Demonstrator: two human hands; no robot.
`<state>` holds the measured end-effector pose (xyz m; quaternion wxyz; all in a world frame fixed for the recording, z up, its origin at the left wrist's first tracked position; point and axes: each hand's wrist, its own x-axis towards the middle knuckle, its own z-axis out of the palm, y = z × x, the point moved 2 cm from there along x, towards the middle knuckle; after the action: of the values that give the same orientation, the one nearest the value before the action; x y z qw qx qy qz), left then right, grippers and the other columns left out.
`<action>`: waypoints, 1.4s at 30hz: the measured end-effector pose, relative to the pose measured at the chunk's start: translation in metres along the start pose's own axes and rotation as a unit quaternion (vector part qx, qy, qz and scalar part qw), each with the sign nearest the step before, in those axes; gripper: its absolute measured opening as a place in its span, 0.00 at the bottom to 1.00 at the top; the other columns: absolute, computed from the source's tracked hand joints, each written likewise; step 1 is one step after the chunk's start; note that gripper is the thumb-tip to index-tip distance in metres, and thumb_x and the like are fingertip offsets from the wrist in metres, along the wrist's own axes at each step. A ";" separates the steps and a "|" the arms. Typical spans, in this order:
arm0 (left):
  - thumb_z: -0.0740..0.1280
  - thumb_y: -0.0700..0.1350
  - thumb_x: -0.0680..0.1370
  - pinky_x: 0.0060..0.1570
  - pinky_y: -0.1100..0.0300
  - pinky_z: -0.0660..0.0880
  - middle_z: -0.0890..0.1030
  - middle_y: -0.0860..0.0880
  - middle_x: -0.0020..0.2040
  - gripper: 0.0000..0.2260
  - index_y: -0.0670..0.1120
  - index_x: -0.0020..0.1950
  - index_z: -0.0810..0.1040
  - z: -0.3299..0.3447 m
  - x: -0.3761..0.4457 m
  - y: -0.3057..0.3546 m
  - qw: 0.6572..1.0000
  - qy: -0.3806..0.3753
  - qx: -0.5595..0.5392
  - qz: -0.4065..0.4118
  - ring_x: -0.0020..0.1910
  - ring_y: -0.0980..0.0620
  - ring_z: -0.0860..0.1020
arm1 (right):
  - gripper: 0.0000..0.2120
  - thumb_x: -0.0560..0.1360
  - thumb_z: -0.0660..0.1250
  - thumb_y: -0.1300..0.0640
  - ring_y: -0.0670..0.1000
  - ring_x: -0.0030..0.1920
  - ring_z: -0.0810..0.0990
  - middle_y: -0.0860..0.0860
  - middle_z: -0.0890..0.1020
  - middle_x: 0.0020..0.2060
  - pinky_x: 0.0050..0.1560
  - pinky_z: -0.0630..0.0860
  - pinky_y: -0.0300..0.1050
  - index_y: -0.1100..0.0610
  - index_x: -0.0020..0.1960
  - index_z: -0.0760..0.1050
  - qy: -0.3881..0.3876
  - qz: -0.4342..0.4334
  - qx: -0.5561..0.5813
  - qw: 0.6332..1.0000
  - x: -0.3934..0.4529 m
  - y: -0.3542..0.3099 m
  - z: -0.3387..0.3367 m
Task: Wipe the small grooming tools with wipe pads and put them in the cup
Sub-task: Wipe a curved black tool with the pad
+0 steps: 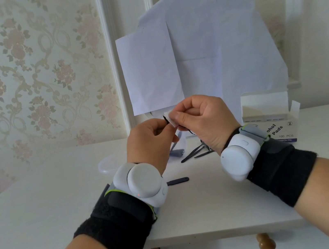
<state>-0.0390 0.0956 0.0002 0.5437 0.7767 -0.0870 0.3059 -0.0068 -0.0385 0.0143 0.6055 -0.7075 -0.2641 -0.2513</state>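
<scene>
Raised above the white table, my left hand pinches a small black grooming tool, of which only the thin tip shows. My right hand presses a white wipe pad against that tip. Both hands touch at the fingertips. Several more black tools lie on the table under my right hand, and one flat black tool lies beside my left wrist. A clear plastic cup is partly hidden behind my left hand.
An open box of alcohol pads stands at the right. A small blue object lies between my hands. White paper sheets cover something at the back. A drawer knob sits below the table's front edge.
</scene>
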 end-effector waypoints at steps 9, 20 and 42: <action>0.67 0.53 0.77 0.34 0.59 0.76 0.83 0.54 0.32 0.11 0.54 0.35 0.81 0.000 -0.001 0.001 1.000 -0.002 0.011 0.004 0.23 0.62 0.72 | 0.03 0.74 0.73 0.58 0.47 0.41 0.85 0.49 0.86 0.36 0.51 0.82 0.47 0.57 0.45 0.84 -0.014 0.006 -0.041 0.999 0.000 0.001 0.002; 0.69 0.50 0.77 0.32 0.61 0.75 0.82 0.54 0.30 0.10 0.54 0.35 0.82 0.001 -0.002 0.002 1.000 -0.004 0.009 0.011 0.23 0.62 0.72 | 0.04 0.73 0.73 0.57 0.42 0.38 0.83 0.49 0.86 0.37 0.42 0.77 0.34 0.58 0.45 0.84 -0.014 0.014 -0.053 0.998 -0.001 0.000 0.001; 0.66 0.51 0.78 0.32 0.70 0.73 0.82 0.54 0.30 0.07 0.57 0.42 0.82 0.003 -0.005 0.003 0.997 -0.036 0.035 0.061 0.25 0.62 0.74 | 0.10 0.73 0.66 0.58 0.45 0.29 0.71 0.46 0.75 0.27 0.32 0.69 0.38 0.55 0.34 0.72 0.083 -0.012 -0.141 0.986 -0.002 -0.005 0.000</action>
<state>-0.0432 0.0907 -0.0003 0.4929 0.7991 -0.1426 0.3133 -0.0116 -0.0378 0.0161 0.5163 -0.7595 -0.1831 -0.3509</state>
